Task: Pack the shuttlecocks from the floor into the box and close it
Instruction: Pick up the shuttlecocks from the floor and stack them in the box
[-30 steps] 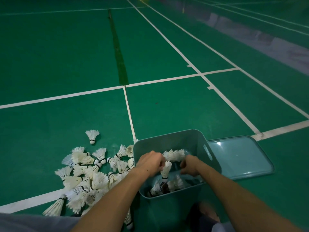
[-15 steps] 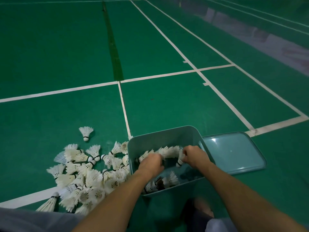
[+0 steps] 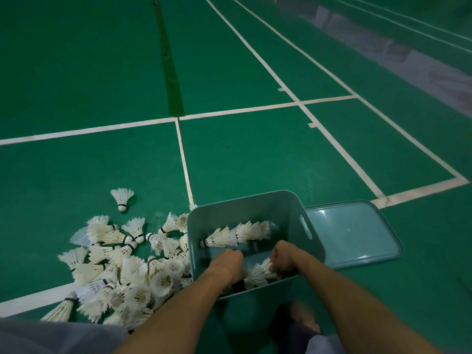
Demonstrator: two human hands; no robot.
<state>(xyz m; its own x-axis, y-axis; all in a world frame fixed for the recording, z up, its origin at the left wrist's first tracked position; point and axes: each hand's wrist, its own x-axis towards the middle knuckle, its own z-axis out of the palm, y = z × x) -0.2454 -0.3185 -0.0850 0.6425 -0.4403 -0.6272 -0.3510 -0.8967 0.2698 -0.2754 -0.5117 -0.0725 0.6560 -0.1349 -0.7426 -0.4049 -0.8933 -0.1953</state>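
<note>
A teal plastic box (image 3: 301,213) stands open on the green court floor in front of me. A nested row of white shuttlecocks (image 3: 237,233) lies across its back part. Both my hands are down inside the box near its front wall. My left hand (image 3: 227,264) and my right hand (image 3: 283,258) are closed on a second row of shuttlecocks (image 3: 258,274) that lies between them. A heap of loose white shuttlecocks (image 3: 122,272) covers the floor left of the box. One shuttlecock (image 3: 122,198) stands alone behind the heap.
The teal lid (image 3: 352,233) lies flat on the floor, touching the box's right side. White court lines cross the floor ahead and under the heap. My bare foot (image 3: 304,318) shows below the box, and my knee in grey cloth (image 3: 51,335) at the lower left.
The row of shuttlecocks held between my hands now lies at the back of the box. Both hands have moved down to the box's front and closed on another row there.
</note>
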